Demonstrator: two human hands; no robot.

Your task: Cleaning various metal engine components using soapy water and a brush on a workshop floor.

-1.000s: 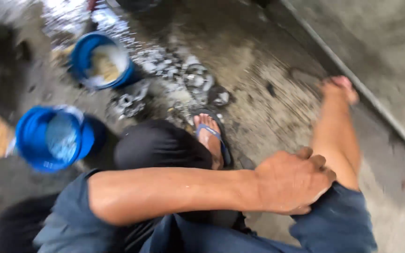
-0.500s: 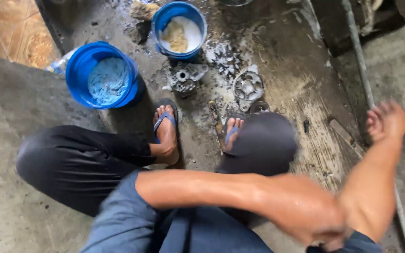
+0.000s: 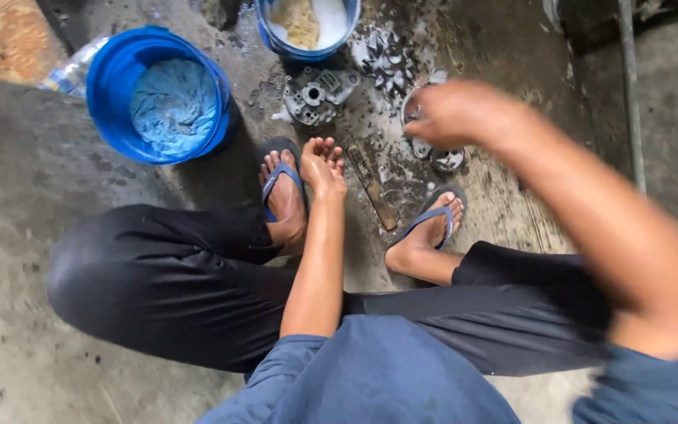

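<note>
Fingers of the left hand (image 3: pixel 325 166) hang loosely curled and hold nothing, just above the left foot in its sandal (image 3: pixel 282 196). Blurred with motion, the right hand (image 3: pixel 453 114) hovers over a round metal part (image 3: pixel 433 149) on the far wet floor; whether its fingers grip anything cannot be told. Two metal castings lie there, the second (image 3: pixel 317 96) further left. Two blue buckets stand beyond: one (image 3: pixel 158 94) with a blue cloth, one (image 3: pixel 308 27) with pale contents. A flat wooden stick (image 3: pixel 374 184) lies between the two sandalled feet.
</note>
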